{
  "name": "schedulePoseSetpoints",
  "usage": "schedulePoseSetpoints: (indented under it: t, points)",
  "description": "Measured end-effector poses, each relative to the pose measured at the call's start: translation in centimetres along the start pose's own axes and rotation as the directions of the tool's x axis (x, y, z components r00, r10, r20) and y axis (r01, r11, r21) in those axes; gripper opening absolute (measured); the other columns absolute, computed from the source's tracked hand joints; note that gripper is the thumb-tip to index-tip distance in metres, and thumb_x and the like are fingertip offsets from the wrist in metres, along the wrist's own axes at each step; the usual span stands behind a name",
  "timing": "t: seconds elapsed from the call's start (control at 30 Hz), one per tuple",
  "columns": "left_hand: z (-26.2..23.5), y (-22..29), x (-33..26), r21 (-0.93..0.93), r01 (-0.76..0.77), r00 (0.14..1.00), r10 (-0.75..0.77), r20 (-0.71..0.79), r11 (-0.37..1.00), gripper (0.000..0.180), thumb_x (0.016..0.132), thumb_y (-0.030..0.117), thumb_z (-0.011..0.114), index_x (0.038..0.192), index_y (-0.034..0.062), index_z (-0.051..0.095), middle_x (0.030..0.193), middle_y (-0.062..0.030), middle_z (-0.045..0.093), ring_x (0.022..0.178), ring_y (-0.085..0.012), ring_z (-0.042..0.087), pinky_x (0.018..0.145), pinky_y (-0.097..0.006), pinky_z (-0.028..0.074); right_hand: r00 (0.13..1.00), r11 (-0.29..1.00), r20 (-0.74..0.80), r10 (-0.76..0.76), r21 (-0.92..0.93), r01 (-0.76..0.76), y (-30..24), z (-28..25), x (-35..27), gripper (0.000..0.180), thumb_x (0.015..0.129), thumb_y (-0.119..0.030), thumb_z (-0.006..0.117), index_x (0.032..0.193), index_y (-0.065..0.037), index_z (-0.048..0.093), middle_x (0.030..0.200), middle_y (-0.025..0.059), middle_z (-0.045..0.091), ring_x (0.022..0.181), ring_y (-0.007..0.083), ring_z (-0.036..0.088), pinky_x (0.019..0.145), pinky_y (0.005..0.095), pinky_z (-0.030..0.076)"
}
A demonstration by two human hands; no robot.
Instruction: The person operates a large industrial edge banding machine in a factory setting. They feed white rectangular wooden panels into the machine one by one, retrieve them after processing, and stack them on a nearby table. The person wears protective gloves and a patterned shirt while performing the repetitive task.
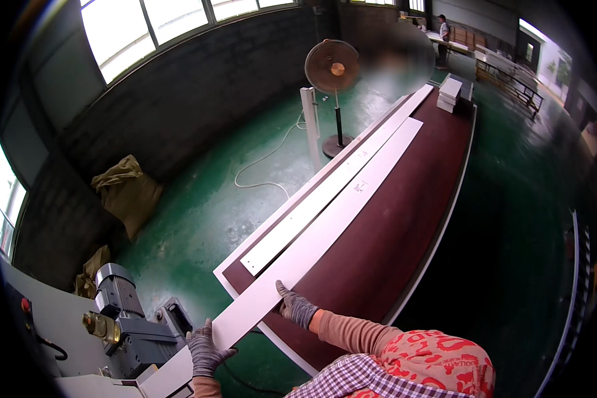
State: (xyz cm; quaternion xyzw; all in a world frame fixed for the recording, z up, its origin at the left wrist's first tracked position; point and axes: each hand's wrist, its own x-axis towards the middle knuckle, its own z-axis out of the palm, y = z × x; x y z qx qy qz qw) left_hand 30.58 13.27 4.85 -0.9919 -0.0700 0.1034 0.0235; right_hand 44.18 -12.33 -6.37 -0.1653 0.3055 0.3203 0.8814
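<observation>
A long, narrow white board (325,229) runs diagonally from the dark red tabletop (385,245) past its near left end, towards a machine at the lower left. My left hand (207,353), in a grey striped glove, spans the board near the machine, fingers at one edge and thumb at the other. Farther up the board, my gloved right hand (297,309) grips the near edge, one digit resting on the upper face and the other fingers partly hidden. A second white strip (325,202) lies alongside on the table's far left side.
A grey motor (118,292) sits on the machine (53,312) at lower left. Beyond the table stand a fan (333,69) and a white post (310,126). Short white pieces (450,93) are stacked at the table's far end. A sack (127,192) rests by the wall; a person (443,40) stands far back.
</observation>
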Motion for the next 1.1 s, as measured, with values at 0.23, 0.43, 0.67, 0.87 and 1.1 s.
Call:
schedulePoseSetpoints:
  t: [0.23, 0.43, 0.67, 0.87, 1.1]
  points:
    - [2.6, -7.0, -3.2, -0.001, 0.011, 1.000, -0.011, 0.011, 1.000, 0.134, 0.038, 0.069, 0.078, 0.146, 0.0036, 0.031, 0.140, -0.0235, 0.039, 0.133, -0.0392, 0.035, 0.114, -0.054, 0.017, 0.985, 0.981, 0.102, -0.139, -0.118, 0.151, -7.7, -1.4, 0.9, 0.061, 0.086, -0.047, 0.065, 0.129, -0.008, 0.046, 0.127, 0.0136, 0.058, 0.118, 0.0303, 0.056, 0.099, 0.0514, 0.047]
    - [2.4, -11.7, -6.0, 0.048, 0.235, 0.953, -0.240, 0.187, 0.971, 0.144, 0.039, 0.071, 0.082, 0.152, 0.0103, 0.016, 0.152, -0.0210, 0.023, 0.143, -0.0389, 0.016, 0.117, -0.052, 0.006, 0.974, 0.928, -0.055, -0.219, -0.321, 0.191, -16.2, -3.7, 4.2, 0.071, 0.083, -0.061, 0.061, 0.131, -0.010, 0.048, 0.125, 0.0124, 0.060, 0.113, 0.0285, 0.058, 0.094, 0.0488, 0.050]
    - [6.4, -16.5, -6.4, 0.204, 0.204, 0.977, -0.213, 0.027, 0.958, 0.141, 0.034, 0.068, 0.081, 0.148, 0.0061, 0.025, 0.131, -0.0204, 0.042, 0.126, -0.0363, 0.038, 0.113, -0.051, 0.018, 0.913, 0.899, 0.018, -0.407, -0.173, 0.403, -24.8, -3.3, 7.5, 0.076, 0.090, -0.064, 0.050, 0.142, -0.010, 0.041, 0.138, 0.0106, 0.052, 0.121, 0.0262, 0.053, 0.105, 0.0423, 0.042]
    - [-0.1, -5.9, -0.9, -0.009, 0.103, 0.992, -0.102, 0.076, 0.995, 0.111, 0.046, 0.059, 0.075, 0.139, 0.0076, 0.043, 0.105, -0.0152, 0.051, 0.105, -0.0298, 0.049, 0.105, -0.052, 0.025, 0.754, 0.857, -0.408, -0.514, -0.280, 0.433, -29.6, -2.3, 8.1, 0.072, 0.080, -0.054, 0.073, 0.125, -0.001, 0.054, 0.123, 0.0135, 0.058, 0.102, 0.0247, 0.056, 0.090, 0.0407, 0.049]
    - [6.0, -4.3, 2.7, -0.058, -0.011, 0.999, 0.009, -0.035, 0.998, 0.114, 0.040, 0.041, 0.076, 0.144, 0.0128, 0.040, 0.116, -0.0165, 0.051, 0.112, -0.0354, 0.049, 0.108, -0.048, 0.028, 0.815, 0.879, -0.329, -0.476, -0.163, 0.447, -38.8, -10.5, 18.4, 0.090, 0.083, -0.057, 0.066, 0.145, 0.000, 0.034, 0.145, 0.0132, 0.045, 0.133, 0.0217, 0.039, 0.114, 0.0318, 0.026]
